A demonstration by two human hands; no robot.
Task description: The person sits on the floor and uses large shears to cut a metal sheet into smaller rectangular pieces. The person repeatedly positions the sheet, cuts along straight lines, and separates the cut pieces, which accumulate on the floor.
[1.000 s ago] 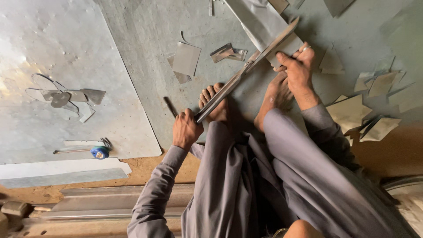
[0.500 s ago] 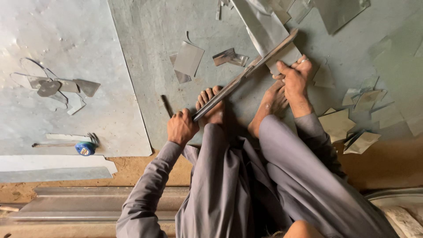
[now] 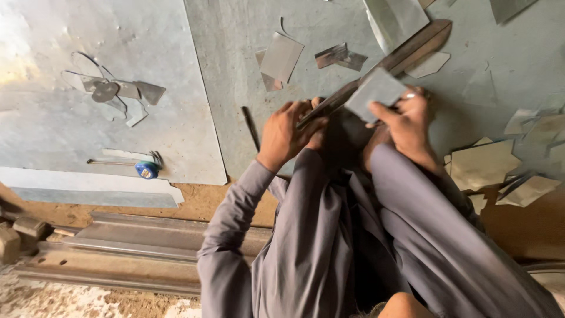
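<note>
Grey sheet metal (image 3: 147,70) covered the floor where the person sat, legs in grey cloth drawn up under the work. Their left hand (image 3: 288,132) was closed around the near end of the long shears (image 3: 376,70), which ran away to the far right, low over the sheet, likely so the floor took the weight. Their right hand (image 3: 406,121) pinched a small square metal piece (image 3: 376,88) between thumb and fingers, holding it against the blades. Offcuts (image 3: 488,165) crowded the right side, and a blue tape measure (image 3: 146,169) lay near the sheet's edge at left, leaving open sheet mostly far left.
</note>
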